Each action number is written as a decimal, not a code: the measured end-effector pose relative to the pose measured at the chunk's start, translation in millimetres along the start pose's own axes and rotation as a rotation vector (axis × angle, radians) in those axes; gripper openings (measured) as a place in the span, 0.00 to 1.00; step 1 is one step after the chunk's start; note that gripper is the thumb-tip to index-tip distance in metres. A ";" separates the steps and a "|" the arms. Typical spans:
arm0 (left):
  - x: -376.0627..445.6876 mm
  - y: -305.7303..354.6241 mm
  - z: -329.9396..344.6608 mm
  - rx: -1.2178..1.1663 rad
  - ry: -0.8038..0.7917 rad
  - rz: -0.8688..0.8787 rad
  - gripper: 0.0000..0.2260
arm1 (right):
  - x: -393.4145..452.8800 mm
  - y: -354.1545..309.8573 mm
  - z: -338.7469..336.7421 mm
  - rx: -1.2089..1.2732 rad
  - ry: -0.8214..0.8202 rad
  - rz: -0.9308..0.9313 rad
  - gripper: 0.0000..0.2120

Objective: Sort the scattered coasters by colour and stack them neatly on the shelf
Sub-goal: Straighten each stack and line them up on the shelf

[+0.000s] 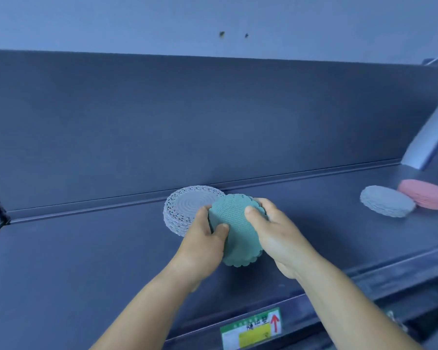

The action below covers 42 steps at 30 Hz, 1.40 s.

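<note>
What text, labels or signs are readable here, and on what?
Label on the shelf's front edge: a red upward arrow on a white patch is clear; the dark characters in the middle are too blurred to read; the green strip along the top and the yellow patch show no readable text.
Coaster stacks, back panel, wall: no text visible.

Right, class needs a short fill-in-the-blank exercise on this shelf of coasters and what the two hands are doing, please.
1. Both hands grip a stack of ____ coasters.
2. The left hand is next to a stack of ____ lacy coasters.
3. Far right on the shelf, the grey stack sits beside a ____ stack.

Missing words: teal; white; pink
</note>
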<state>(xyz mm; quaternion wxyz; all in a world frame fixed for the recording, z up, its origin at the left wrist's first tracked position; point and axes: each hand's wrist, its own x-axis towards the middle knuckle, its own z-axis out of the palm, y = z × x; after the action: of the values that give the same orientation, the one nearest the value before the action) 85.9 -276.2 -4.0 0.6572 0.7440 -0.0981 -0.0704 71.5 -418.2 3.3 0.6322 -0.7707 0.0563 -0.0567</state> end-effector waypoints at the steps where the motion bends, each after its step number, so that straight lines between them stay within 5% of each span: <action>1: 4.1 1.8 15.3 0.006 -0.018 0.007 0.11 | -0.3 2.9 -16.0 0.002 0.011 0.005 0.07; 16: 68.5 33.0 225.5 0.091 -0.041 0.171 0.14 | 43.6 42.2 -234.6 -0.119 0.009 -0.082 0.19; 31: 76.2 19.3 254.3 0.215 -0.047 0.111 0.11 | 49.7 70.0 -253.1 -0.158 -0.074 -0.105 0.28; 42: 90.9 17.3 246.1 0.407 -0.075 0.197 0.08 | 52.8 72.0 -255.3 -0.384 0.063 -0.093 0.24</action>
<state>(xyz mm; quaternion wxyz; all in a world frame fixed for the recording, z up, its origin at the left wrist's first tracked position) 115.7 -537.1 -15.7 0.4931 0.8449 -0.2070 -0.0122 82.0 -687.7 -16.8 0.4680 -0.8768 0.0501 -0.0982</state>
